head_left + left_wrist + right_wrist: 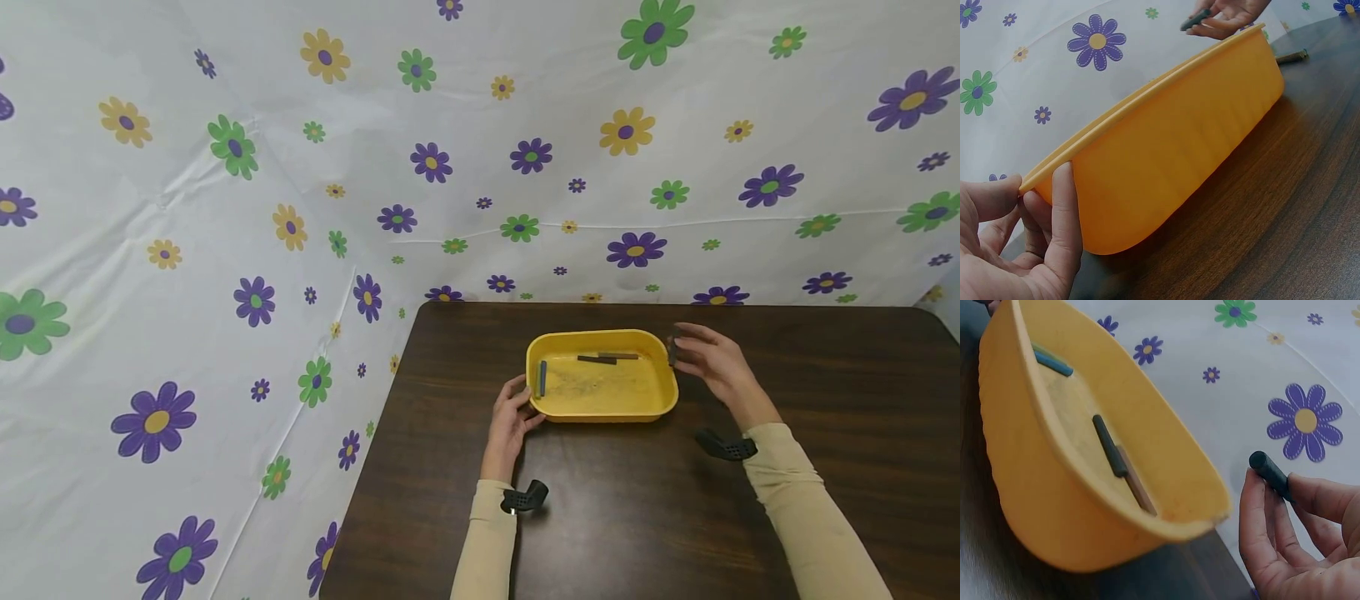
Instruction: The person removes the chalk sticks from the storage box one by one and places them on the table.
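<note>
My left hand (pixel 511 425) pinches the left end of a yellow plastic tub (pixel 1166 150), thumb at the rim and fingers against the outer wall. Off the tub's right end, my right hand (pixel 1297 537) holds a short dark green crayon (pixel 1270 474) between thumb and fingertips. Inside the tub, a blue crayon (pixel 1054 364) lies at the left end with a yellow-green one (pixel 1039 347) along it. Farther right, another dark crayon (pixel 1109 445) lies against a brown crayon (pixel 1139 489).
The tub is on a dark wooden table (pixel 615 508). A thin dark stick (pixel 1291 57) shows past the tub's far end in the left wrist view. Flower-patterned white sheeting (pixel 465 108) hangs behind and to the left. Each wrist wears a black camera (pixel 527 497).
</note>
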The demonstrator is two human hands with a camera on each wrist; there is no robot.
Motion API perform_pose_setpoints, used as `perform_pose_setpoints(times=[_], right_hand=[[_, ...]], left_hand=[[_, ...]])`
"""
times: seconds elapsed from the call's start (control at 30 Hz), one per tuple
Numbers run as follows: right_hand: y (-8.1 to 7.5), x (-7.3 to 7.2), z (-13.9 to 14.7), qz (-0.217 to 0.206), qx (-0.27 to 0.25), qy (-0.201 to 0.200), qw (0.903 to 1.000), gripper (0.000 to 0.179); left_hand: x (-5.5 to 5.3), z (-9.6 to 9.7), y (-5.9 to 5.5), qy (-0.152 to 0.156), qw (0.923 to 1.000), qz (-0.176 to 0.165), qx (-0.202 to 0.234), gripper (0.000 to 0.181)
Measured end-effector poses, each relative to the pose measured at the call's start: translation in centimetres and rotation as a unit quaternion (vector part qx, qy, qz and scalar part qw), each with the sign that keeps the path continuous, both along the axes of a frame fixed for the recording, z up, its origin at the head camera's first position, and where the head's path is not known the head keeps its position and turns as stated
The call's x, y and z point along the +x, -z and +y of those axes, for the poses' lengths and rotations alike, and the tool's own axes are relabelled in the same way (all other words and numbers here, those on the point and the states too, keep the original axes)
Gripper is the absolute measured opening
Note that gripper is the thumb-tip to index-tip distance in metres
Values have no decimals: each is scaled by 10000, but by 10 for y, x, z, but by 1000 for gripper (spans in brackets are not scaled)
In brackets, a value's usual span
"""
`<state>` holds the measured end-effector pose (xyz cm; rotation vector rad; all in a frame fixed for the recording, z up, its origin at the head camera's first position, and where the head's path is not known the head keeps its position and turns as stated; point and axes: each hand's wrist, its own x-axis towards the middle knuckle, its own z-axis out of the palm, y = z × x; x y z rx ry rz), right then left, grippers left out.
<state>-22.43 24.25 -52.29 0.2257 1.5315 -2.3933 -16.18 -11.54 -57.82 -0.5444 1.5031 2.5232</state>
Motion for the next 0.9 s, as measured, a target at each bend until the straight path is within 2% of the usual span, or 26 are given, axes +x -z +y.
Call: perform_pose_setpoints(times=[0.27, 0.6, 0.9], right_hand=[[4, 6, 18, 40, -146, 77, 9999, 26], [17, 14, 40, 22, 52, 180, 9998, 25], [22, 22, 57, 53, 71, 469, 9989, 29]], left_hand=[[1, 0, -1, -20, 10000, -29, -31, 36], [0, 0, -1, -41, 10000, -85, -28, 35], [0, 0, -1, -30, 10000, -37, -21, 34]])
